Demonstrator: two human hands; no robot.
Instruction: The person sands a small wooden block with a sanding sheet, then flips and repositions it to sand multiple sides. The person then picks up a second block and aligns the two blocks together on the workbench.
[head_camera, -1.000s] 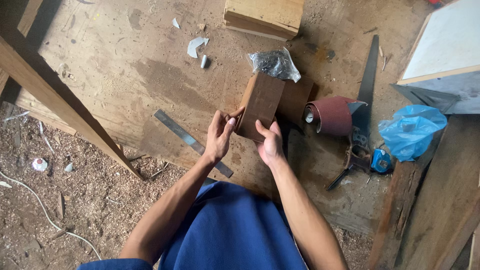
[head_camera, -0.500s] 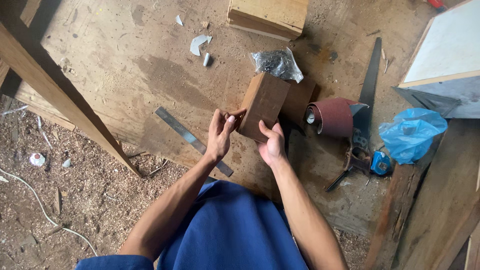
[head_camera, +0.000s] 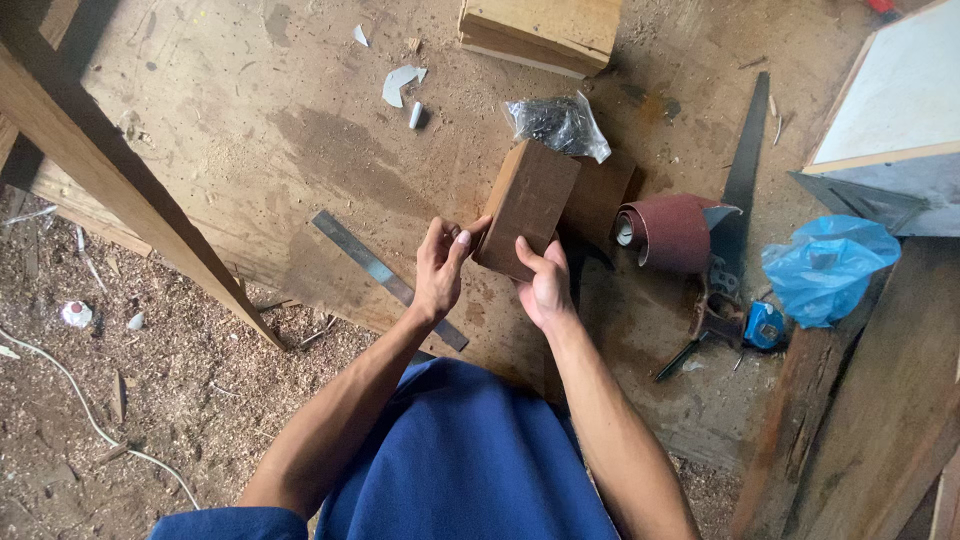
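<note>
Tabletop (head_camera: 250, 150): worn plywood sheet, stained, dusted with sawdust, seen from above. Floor (head_camera: 120, 420) at lower left is covered in sawdust and chips; one white cable (head_camera: 60, 385) is laid across it. One slanted wooden beam (head_camera: 120, 190) crosses the left side.

Block (head_camera: 527, 208): one brown wooden block, held tilted just above the tabletop, near its middle. Left hand (head_camera: 440, 270) is closed on the block's lower left corner, thumb and fingertips pinching it. Right hand (head_camera: 545, 285) is wrapped around the lower end, thumb laid on the near face. Grip of both hands is shut on the block.

Counted on the tabletop:
- one metal ruler (head_camera: 385, 275), flat, just left of the left hand
- one sandpaper roll (head_camera: 670, 232), dark red, right of the block
- one handsaw (head_camera: 735, 210), beside the roll
- one clear bag (head_camera: 560, 125) with dark contents, just beyond the block
- one blue plastic bag (head_camera: 825, 265) at right
- one blue tape measure (head_camera: 765, 325) next to it
- one stack of boards (head_camera: 545, 30) at the top edge
- one white panel (head_camera: 900, 95) at upper right
- a few white scraps (head_camera: 400, 82)
</note>
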